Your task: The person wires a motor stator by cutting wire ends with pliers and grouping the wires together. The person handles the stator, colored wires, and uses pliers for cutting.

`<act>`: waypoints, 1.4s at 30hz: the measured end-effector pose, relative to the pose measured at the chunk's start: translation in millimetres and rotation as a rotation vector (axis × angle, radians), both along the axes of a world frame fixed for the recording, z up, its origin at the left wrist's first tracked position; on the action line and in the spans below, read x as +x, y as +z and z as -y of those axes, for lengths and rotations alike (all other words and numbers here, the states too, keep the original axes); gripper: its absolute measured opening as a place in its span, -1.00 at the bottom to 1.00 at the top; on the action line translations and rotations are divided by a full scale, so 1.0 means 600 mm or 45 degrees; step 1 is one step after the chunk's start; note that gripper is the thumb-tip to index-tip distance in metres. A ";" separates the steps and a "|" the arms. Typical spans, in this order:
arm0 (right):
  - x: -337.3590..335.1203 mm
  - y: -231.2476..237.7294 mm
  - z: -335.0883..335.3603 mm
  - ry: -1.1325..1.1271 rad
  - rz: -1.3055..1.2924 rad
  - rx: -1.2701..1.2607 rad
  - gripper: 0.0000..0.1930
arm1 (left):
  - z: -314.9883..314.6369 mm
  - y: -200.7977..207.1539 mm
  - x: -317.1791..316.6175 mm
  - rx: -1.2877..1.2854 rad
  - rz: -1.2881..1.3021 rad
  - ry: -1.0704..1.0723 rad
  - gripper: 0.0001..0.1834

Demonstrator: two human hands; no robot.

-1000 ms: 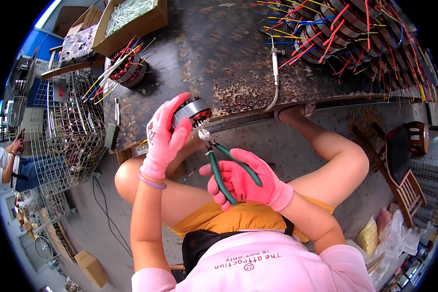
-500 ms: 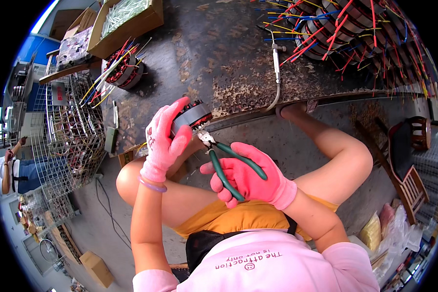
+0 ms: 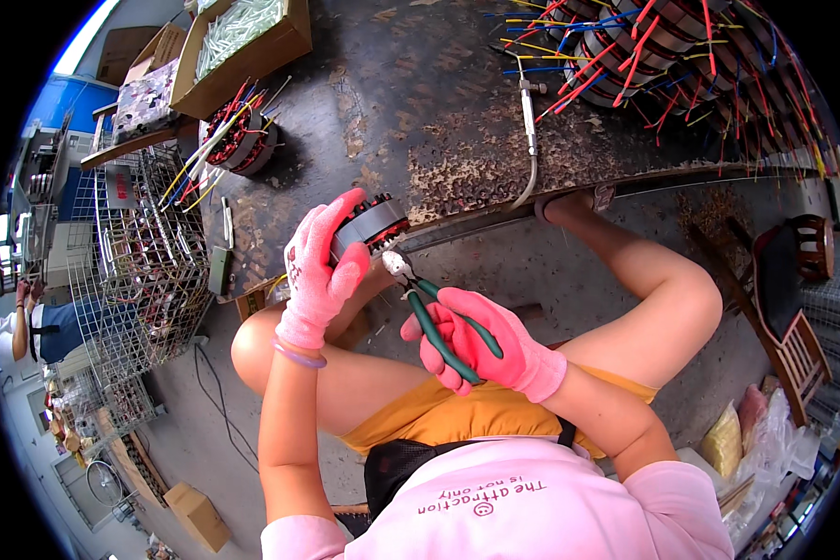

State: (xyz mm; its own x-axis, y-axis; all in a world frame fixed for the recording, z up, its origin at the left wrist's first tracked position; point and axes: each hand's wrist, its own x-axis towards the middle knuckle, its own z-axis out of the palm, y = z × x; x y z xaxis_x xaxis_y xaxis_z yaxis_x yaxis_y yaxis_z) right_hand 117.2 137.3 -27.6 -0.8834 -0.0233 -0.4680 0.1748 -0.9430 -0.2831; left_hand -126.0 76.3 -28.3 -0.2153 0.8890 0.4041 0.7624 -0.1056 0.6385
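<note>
In a pink glove, my left hand (image 3: 319, 271) grips a motor stator (image 3: 371, 224), a grey metal ring with red and black windings, at the table's front edge. My right hand (image 3: 495, 343), also gloved in pink, is wrapped round the dark green handles of a pair of cutting pliers (image 3: 436, 327). The pliers' metal head (image 3: 398, 265) sits just below the stator's lower face; whether it touches the windings I cannot tell. The fingers of my left hand partly hide the stator's left side.
On the worn dark table (image 3: 373, 103), another stator with wires (image 3: 241, 140) stands at left, near a cardboard box of white tubes (image 3: 238, 42). A bent metal torch (image 3: 529, 131) lies right of centre. Many wired stators (image 3: 644, 56) fill the far right. Wire baskets (image 3: 140, 261) stand at left.
The pliers have drawn slightly down from the stator, and their handles are closer together. My left hand keeps its hold on the stator. The view has shifted slightly.
</note>
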 end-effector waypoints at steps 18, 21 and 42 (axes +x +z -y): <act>-0.016 -0.041 0.029 -0.027 -0.566 -0.694 -0.18 | -0.004 0.005 0.008 -0.012 0.118 0.057 -0.45; -0.018 -0.044 0.032 -0.081 -0.617 -0.873 -0.17 | -0.004 0.001 0.007 0.004 0.101 0.042 -0.45; -0.028 -0.029 0.041 -0.161 -0.612 -0.912 -0.21 | -0.001 0.003 0.005 0.002 0.117 0.008 -0.41</act>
